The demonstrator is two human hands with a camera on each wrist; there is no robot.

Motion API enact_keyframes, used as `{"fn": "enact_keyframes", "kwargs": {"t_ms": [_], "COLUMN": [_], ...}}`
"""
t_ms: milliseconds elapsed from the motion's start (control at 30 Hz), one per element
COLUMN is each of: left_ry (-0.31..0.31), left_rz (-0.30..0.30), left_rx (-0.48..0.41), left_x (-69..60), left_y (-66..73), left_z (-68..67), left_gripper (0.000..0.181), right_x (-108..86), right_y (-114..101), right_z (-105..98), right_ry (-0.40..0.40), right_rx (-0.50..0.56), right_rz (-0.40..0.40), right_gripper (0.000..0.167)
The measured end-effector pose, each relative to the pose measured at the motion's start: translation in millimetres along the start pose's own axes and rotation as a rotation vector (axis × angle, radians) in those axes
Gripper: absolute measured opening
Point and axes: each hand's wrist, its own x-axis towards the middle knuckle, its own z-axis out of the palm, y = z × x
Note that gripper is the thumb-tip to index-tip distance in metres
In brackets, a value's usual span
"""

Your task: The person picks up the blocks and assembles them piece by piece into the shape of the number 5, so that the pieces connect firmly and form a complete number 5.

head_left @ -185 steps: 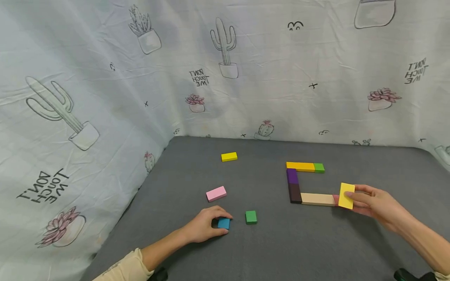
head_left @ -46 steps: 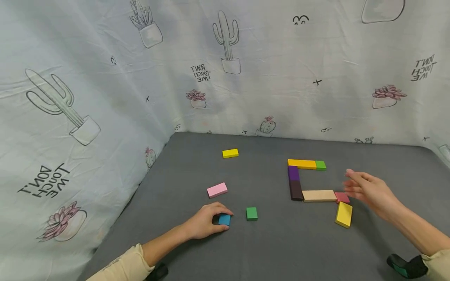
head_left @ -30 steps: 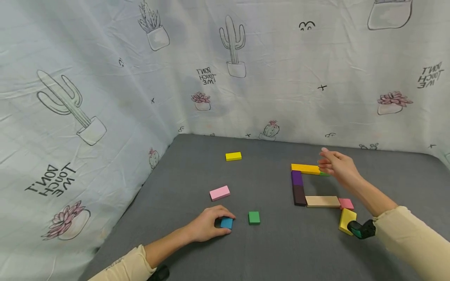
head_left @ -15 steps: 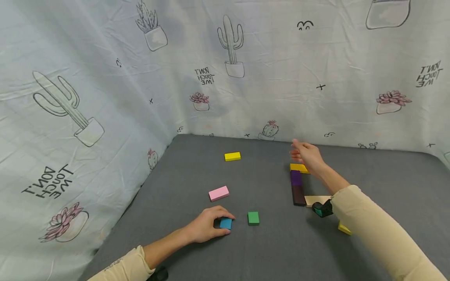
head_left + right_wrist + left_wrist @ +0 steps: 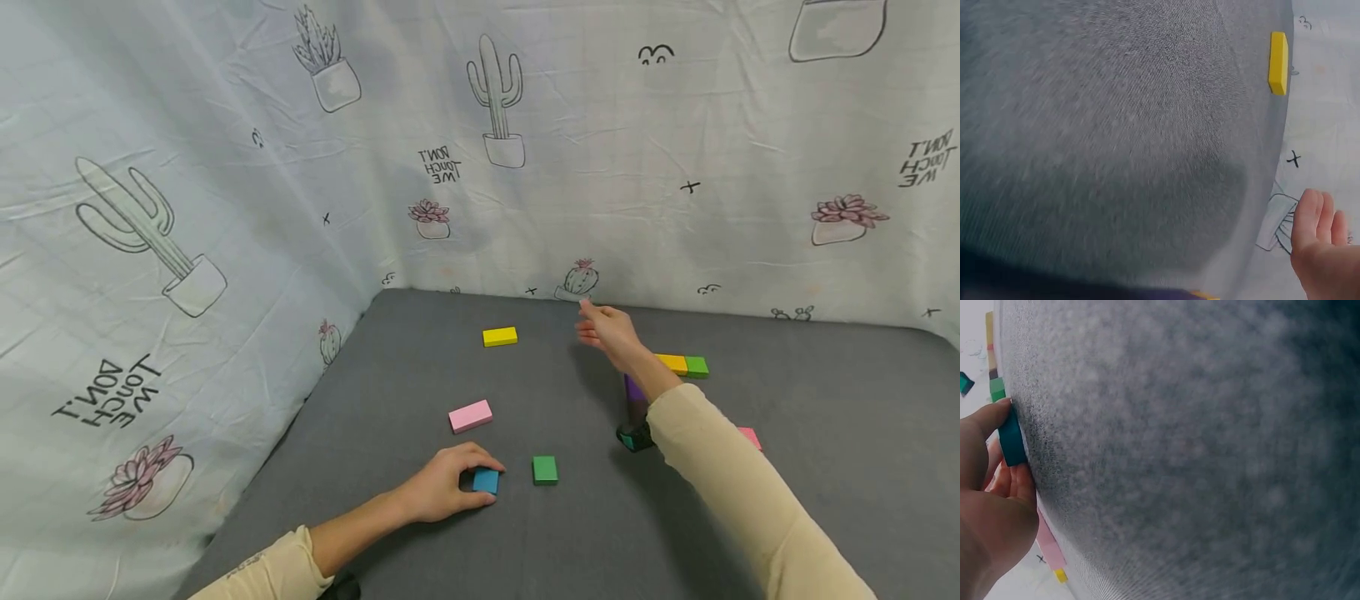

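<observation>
"On the grey cloth (image 5: 420,375), what is in the left hand (image 5: 444,483)?"
"It pinches a blue block (image 5: 486,482), its visible top almost square."
"And the right hand (image 5: 611,335)?"
"It is relaxed, holding nothing; a stretch of cloth separates it from the flat yellow block (image 5: 500,337)."
"Which edges are close?"
"Just beside the blue, a green block (image 5: 545,470). Behind the yellow, the cloth's far edge, then white curtain (image 5: 600,117)."

My head view looks forward and down from high, short of the yellow block (image 5: 500,337); tipped sideways, my wrist views sit low over the cloth (image 5: 420,558), the right nearer that block, shared with the head.
</observation>
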Motion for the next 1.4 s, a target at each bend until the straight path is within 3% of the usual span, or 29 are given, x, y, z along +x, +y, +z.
{"fn": "enact_keyframes", "kwargs": {"t_ms": [167, 533, 1200, 1400], "left_ry": [-0.006, -0.017, -0.039, -0.055], "left_rz": [-0.013, -0.013, -0.053, -0.061], "left_rx": [0.001, 0.010, -0.012, -0.023], "left_x": [0.5, 3.0, 2.4, 1.6], "left_y": [-0.4, 0.8, 1.0, 1.6], "left_z": [-2.1, -5.1, -5.5, -3.6], "left_gripper": [0.032, 0.032, 0.031, 0.030], "right_x": [10.9, 18.6, 34.3, 37.8], "right_y": [3.0, 6.9, 11.1, 19.0], "right_z": [11.7, 29.5, 76.4, 84.0], "right_ry": [-0.003, -0.121, -0.154, -0.214], "right_rx": [0.051, -0.037, -0.100, -0.115], "right_rz": [0.019, -0.001, -0.033, -0.024], "right_gripper": [0.061, 0.060, 0.065, 0.060]}}
